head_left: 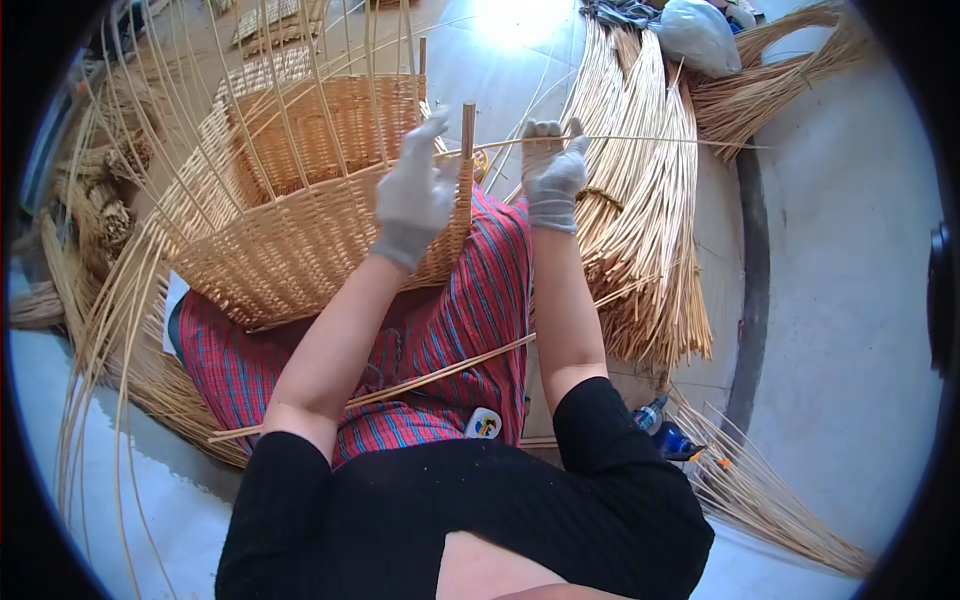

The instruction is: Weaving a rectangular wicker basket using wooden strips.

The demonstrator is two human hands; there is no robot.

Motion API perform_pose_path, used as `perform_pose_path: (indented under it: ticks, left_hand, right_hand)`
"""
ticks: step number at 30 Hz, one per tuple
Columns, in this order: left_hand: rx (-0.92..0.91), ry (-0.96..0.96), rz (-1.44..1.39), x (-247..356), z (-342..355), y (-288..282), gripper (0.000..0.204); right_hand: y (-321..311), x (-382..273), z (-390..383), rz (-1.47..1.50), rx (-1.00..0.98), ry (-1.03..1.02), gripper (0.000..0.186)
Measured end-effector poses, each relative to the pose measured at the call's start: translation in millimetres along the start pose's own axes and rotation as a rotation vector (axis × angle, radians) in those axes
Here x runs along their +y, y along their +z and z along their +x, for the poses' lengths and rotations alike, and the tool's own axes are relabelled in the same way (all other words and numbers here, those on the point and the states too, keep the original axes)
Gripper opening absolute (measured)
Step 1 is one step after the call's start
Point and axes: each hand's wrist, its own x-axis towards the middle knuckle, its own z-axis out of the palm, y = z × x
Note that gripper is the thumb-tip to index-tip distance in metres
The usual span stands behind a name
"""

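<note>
My left hand (413, 190), in a pale knit glove, is open beside the upright wooden corner post (469, 125) of a woven basket (290, 250), its fingers stretched upward and slightly blurred. To the right of the post, my right hand (552, 175), gloved the same way, grips a thin cane strand (660, 139) that runs sideways past the post. The basket rests against red striped cloth (480, 260) over my lap, with long upright stakes (315, 60) rising from its wall. Loose rods (440, 373) lie across the cloth.
Long pale cane bundles (645, 230) lie to the right, below a white bag (697, 40). More reeds (105, 180) pile at the left. A small white container (483, 424) rests near my lap, and blue tools (676, 440) lie by my right elbow beside loose rods (770, 510).
</note>
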Motion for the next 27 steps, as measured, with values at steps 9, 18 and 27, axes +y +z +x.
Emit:
perform_pose_path:
  ticks: [9, 18, 27]
  left_hand:
    - [-0.248, -0.279, -0.203, -43.3, -11.4, 50.4, 0.049]
    - [-0.116, -0.254, -0.658, -33.1, -30.7, -14.5, 0.031]
    - [-0.296, -0.004, 0.193, -17.8, 66.4, -56.0, 0.036]
  right_hand:
    - [47.2, -8.8, -112.4, -0.955, -0.488, -0.469, 0.033]
    - [54.4, 11.1, -63.5, -1.137, -0.707, 0.023, 0.056]
    - [16.5, 39.3, -52.8, -1.272, -0.541, 0.253, 0.019]
